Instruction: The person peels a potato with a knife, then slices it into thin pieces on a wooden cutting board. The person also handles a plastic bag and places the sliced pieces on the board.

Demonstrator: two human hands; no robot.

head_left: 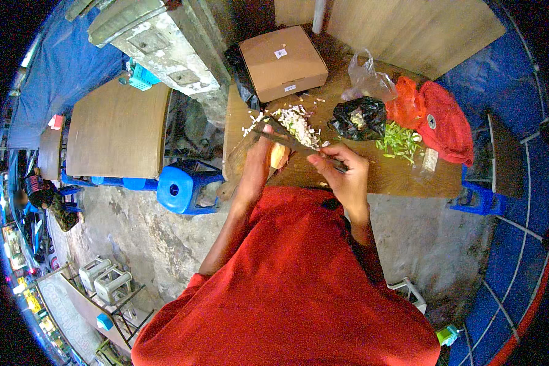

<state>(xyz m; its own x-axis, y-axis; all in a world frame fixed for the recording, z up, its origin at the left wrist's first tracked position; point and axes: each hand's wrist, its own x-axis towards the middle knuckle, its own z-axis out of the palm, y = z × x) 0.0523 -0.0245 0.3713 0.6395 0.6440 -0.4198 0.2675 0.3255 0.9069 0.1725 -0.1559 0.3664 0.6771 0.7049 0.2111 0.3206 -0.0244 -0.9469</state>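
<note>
Over the front part of the wooden table [244, 137], my right hand [346, 174] grips a knife [293, 139] by its handle. Its dark blade slants up and left, reaching my left hand's fingertips. My left hand [259, 157] is closed beside a pale orange, rounded piece [279, 156] that looks like a vegetable; its exact kind is unclear. Just beyond the blade lies a loose heap of chopped white and purplish vegetable [299, 122]. Further right are chopped green pieces [399, 141] and an open black plastic bag [360, 118] with something pale in it.
A cardboard box [283, 67] stands at the table's back. A clear plastic bag [369, 79], an orange-red bag [409, 100] and a red cloth item [448, 122] lie at the right. Blue stools [186, 189] and another table [116, 131] stand left; a person [49, 198] sits far left.
</note>
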